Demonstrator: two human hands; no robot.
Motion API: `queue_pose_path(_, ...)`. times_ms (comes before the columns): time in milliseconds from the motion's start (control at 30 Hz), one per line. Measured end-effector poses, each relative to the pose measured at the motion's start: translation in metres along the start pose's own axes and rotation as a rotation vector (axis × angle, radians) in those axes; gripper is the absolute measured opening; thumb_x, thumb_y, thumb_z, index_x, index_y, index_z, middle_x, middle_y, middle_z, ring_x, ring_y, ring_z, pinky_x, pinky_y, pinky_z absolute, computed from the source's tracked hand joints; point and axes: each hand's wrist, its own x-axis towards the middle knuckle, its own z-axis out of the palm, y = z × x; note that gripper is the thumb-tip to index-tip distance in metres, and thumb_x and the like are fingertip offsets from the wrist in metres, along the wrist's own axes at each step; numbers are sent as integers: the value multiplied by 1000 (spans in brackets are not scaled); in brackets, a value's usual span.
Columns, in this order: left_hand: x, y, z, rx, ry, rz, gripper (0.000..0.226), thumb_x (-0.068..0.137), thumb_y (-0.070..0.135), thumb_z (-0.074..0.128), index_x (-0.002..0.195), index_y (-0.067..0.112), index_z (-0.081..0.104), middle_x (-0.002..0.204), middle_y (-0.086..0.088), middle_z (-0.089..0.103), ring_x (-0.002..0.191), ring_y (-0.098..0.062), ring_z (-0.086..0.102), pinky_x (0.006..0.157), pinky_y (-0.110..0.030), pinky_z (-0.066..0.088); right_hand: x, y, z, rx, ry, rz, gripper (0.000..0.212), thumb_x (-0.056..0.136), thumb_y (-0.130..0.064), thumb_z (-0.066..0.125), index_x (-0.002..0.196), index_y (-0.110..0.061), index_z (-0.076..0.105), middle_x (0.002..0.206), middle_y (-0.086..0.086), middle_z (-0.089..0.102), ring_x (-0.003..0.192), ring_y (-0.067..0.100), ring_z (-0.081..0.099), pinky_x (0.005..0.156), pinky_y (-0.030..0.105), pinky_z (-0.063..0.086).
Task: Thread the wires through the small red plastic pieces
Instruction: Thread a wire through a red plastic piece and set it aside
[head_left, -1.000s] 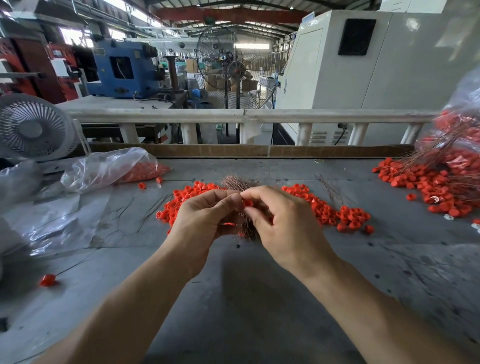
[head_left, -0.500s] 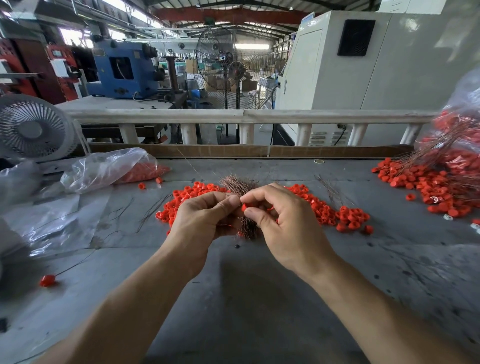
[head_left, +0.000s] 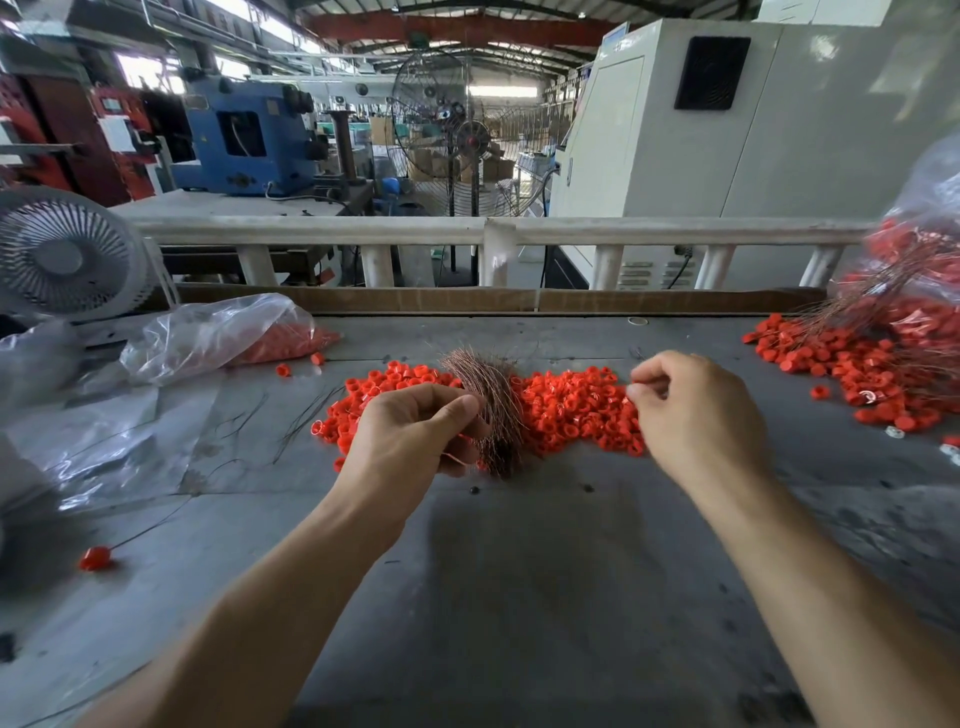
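Holding the bundle of copper wires (head_left: 488, 410) upright over the middle of the worktop (head_left: 519, 597), the left hand (head_left: 410, 441) has its fingers curled round the lower part of the bundle, thumb pressed across the front, and a single strand loops out below the fingers; keeping the stock in one fist looks meant to leave the other hand free to feed. The right hand (head_left: 696, 415) is set off to the right, fingers curled with thumb and forefinger pinched together above the right end of the loose red plastic pieces (head_left: 571, 410). What it pinches is too small to make out (a wire end or one red piece, I cannot tell which). The red pieces lie in a band across the worktop's middle, straight under and behind both hands, so each pick is a short reach. Near the right edge sits a second heap of red pieces with wires already in them (head_left: 872, 364), spilling from a clear bag (head_left: 924, 249), probably the finished pile. At the left edge a plastic bag (head_left: 218, 332) holds more red pieces, and one threaded piece (head_left: 94, 558) lies alone toward the near left corner. The near half of the worktop is bare grey surface, giving the forearms room to swing; the raised board along the far edge stops pieces rolling off.
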Motion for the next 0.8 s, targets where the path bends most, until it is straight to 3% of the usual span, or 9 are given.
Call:
queue_pose_path(333,0,-1,-2,120,20,36,13,98,12,65,94,9,76,80,-8,77,64,-16,65,61,-29,54,24,44,-24,-218,-104,325,16,90,-18,65,98,-25,76,113,11,73,109,37,64,98,44,50)
queue_pose_path(500,3,-5,-5,164,33,54,13,98,15,66,91,13,77,79,-6,77,63,-14,66,58,-27,54,26,45,-25,-269,-190,391,14,83,-16,62,83,-22,75,97,11,72,99,36,64,92,41,50)
queue_pose_path(700,7,-10,-7,246,60,70,13,96,15,69,87,20,77,74,0,76,59,-9,64,54,-24,48,22,39,-22,-246,-131,303,20,89,-35,65,74,-23,71,86,6,71,94,35,64,89,41,49)
queue_pose_path(800,9,-14,-8,380,65,114,12,92,19,73,82,25,76,72,5,75,57,-2,61,55,-22,50,16,26,-18,-163,-86,193,17,91,-37,65,82,-25,72,87,5,74,96,34,67,90,43,52)
